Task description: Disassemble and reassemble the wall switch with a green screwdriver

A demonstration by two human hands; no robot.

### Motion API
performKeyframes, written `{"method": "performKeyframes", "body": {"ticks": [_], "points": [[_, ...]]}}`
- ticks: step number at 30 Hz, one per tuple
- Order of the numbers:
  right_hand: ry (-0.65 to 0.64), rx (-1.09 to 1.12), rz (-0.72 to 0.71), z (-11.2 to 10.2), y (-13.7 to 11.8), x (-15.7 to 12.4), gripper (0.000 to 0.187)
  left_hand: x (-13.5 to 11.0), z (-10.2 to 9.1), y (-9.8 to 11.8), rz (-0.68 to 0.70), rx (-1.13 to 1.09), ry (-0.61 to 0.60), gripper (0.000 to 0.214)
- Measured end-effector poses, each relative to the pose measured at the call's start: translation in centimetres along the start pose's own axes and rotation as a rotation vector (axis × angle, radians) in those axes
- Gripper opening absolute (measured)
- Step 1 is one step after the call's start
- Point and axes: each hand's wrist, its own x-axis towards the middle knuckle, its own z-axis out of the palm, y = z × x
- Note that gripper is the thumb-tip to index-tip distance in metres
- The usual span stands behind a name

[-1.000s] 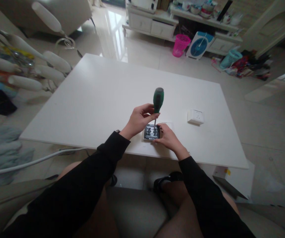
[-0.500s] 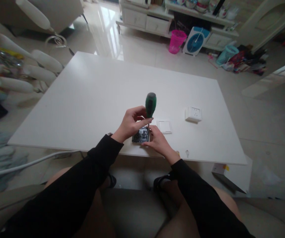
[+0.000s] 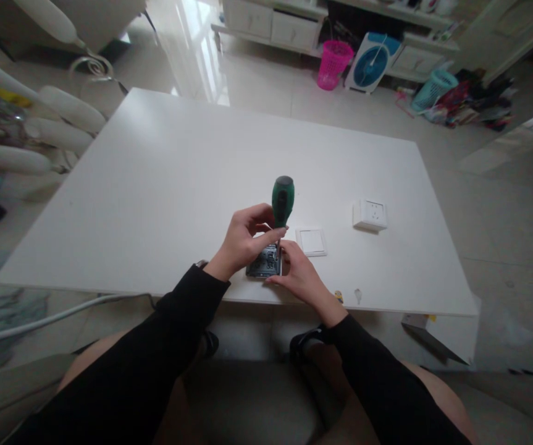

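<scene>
A screwdriver (image 3: 283, 201) with a green and black handle stands upright, its shaft pointing down at a dark square socket part (image 3: 264, 262) on the table. My left hand (image 3: 250, 238) is closed around the lower end of the handle and the shaft. The right edge of the socket part is pinched by my right hand (image 3: 296, 266), thumb at the near side and fingers at the far side. Where the screwdriver tip meets the part is too small to make out. Just right of my right hand lies a white square switch plate (image 3: 312, 242).
A white wall socket on its box (image 3: 369, 215) stands on the right of the white table (image 3: 192, 167). Close to the front edge lie a small yellow item (image 3: 339, 296) and a small clear bag (image 3: 357, 295). Across the floor are a pink basket (image 3: 335, 65) and a blue fan (image 3: 370, 63).
The view has shifted slightly, so the table sits a little lower and larger. Both hands keep their hold on the screwdriver and the socket part.
</scene>
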Motion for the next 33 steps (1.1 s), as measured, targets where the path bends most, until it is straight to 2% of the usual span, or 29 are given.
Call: {"method": "performKeyframes", "body": {"ticks": [10,19,33], "points": [[0.028,0.025,0.025,0.36,-0.18,-0.57,0.085,-0.45,-0.14,-0.18,-0.022,0.002,0.025,0.018],[0.033,0.059,0.065,0.52,-0.04,-1.01,0.089,-0.38,-0.12,0.42,-0.046,-0.058,0.116,0.025],[0.015,0.077,0.045,0.26,-0.17,-0.92,0.086,-0.63,0.13,-0.43,-0.034,-0.013,0.044,0.017]]}}
